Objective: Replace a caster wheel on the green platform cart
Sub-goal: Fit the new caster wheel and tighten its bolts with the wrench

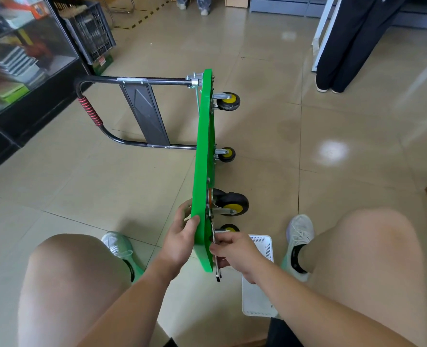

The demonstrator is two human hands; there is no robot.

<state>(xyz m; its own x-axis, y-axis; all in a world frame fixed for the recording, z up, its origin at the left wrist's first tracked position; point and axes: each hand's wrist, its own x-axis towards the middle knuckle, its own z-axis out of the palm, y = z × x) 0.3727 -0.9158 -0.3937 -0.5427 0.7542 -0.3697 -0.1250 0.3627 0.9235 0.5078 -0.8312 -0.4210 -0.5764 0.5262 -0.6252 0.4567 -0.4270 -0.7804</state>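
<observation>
— Since the green platform cart [204, 151] stands tipped up on its long edge, where do the hands sit on it?

— Both at its nearest corner. The left hand [182, 236] is at nine o'clock of that corner, with fingers and thumb curled round the near rim of the cart. The right hand [235, 251] is at three o'clock of it, on the underside.

— Is the right one holding anything?

— A flat metal wrench [218, 274], pinched between the thumb and curled fingers. Its lower end pokes out below the hand at six o'clock. Its upper part runs up along the underside towards the nearest caster wheel [230, 228]. The hand hides that wheel's mount, so I cannot tell whether the wrench sits on a nut.

— And further out?

— A white basket [257, 296] lies on the floor [332, 121] under the right wrist. At twelve o'clock of the hands, three more casters [233, 204] stick out towards three o'clock. The black handle [167, 82], with its red grip [90, 111], lies out towards nine o'clock.
</observation>
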